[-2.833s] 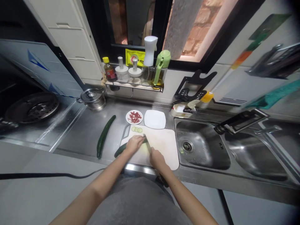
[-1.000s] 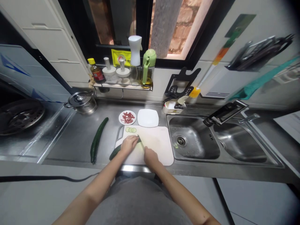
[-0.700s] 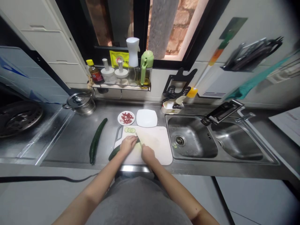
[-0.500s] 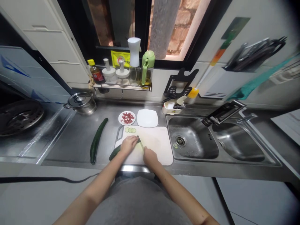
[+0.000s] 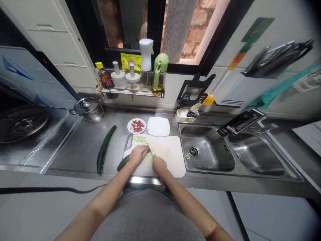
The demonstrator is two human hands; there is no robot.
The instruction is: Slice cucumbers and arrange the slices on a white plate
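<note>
On the white cutting board [image 5: 173,160] lies a dark green cucumber [image 5: 122,163], partly covered by my left hand [image 5: 138,154], whose fingers are closed around it near the cut end. My right hand [image 5: 159,164] grips a knife [image 5: 149,150] by its handle. The blade stands at the cucumber's cut end, close to my left fingertips. Several thin cucumber slices [image 5: 139,139] overlap at the board's upper left. A second, whole cucumber [image 5: 105,150] rests on the steel counter to the left.
Behind the board stand a plate of chopped red pieces [image 5: 136,126] and a white square plate [image 5: 158,126]. The steel sink [image 5: 208,147] is at the right. A lidded pot [image 5: 87,108] sits back left, below a rack with bottles [image 5: 132,91].
The view has shifted slightly. My right hand and the knife have moved a little to the left; my left hand stays on the cucumber.
</note>
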